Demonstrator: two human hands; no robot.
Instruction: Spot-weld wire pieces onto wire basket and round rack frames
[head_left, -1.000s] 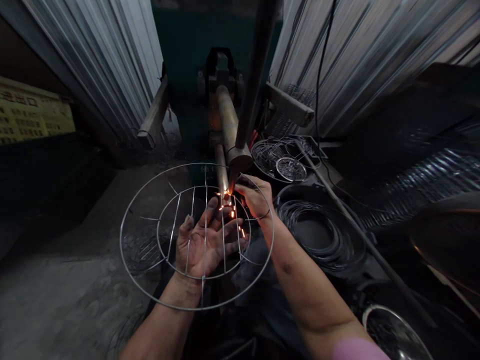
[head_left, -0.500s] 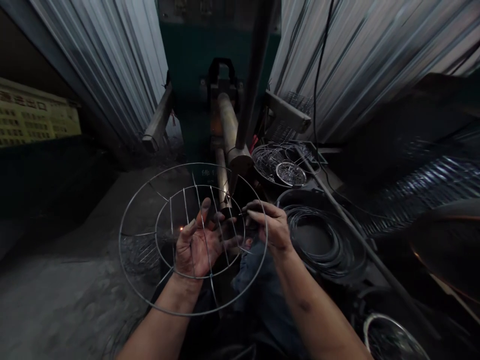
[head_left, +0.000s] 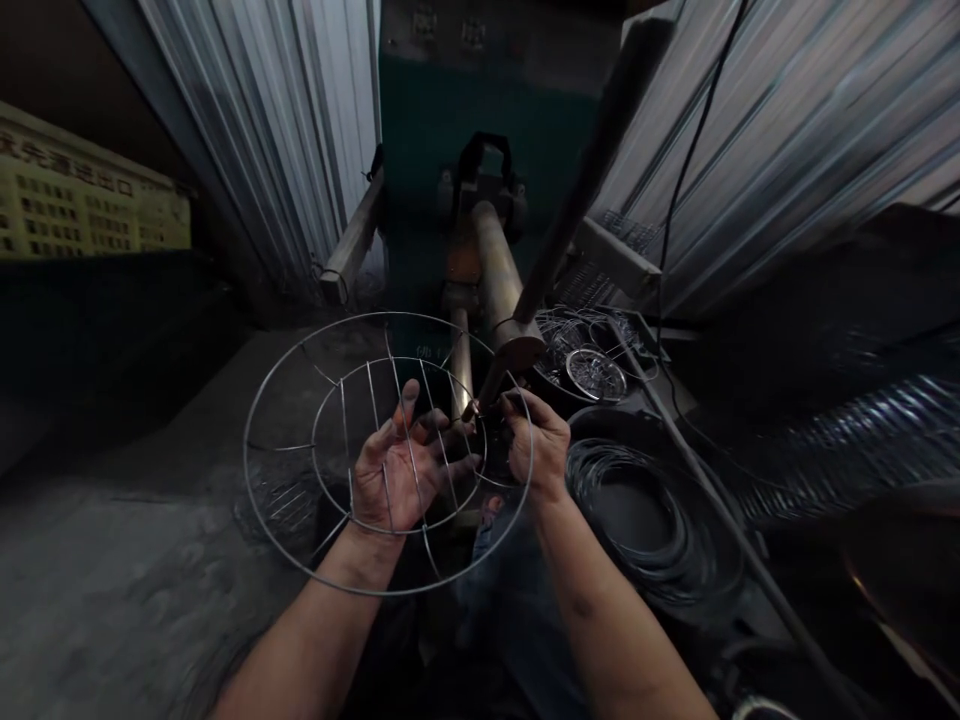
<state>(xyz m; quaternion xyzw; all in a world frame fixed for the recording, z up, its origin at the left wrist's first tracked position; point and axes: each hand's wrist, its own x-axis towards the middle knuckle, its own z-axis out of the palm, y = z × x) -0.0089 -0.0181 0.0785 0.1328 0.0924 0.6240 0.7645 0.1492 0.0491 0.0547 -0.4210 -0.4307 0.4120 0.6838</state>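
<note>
A round wire rack (head_left: 369,400), two rings joined by short spokes and crossed by parallel wires, sits over my left hand (head_left: 401,465). That hand is palm up beneath it, thumb raised and fingers partly spread, bearing the rack from below. My right hand (head_left: 536,440) is closed in a pinch at the rack's right side, between the inner and outer rings. A short thin wire seems to be in its fingertips, mostly hidden now. Just left of those fingertips, the lower metal rod (head_left: 462,370) and a dark pointed tip (head_left: 489,385) meet close to the inner ring.
Ahead stands a green machine (head_left: 420,150) with a thick upper metal arm (head_left: 499,260) and a slanting dark bar (head_left: 592,170). At right are a coil of wire (head_left: 675,530) and a container of wire pieces (head_left: 555,350). A yellow crate (head_left: 82,200) is at left.
My right hand has moved up, its fingertips now nearer the machine's tip. The rack's near edge has risen a little. A small orange spark is gone, and the camera view has shifted.
</note>
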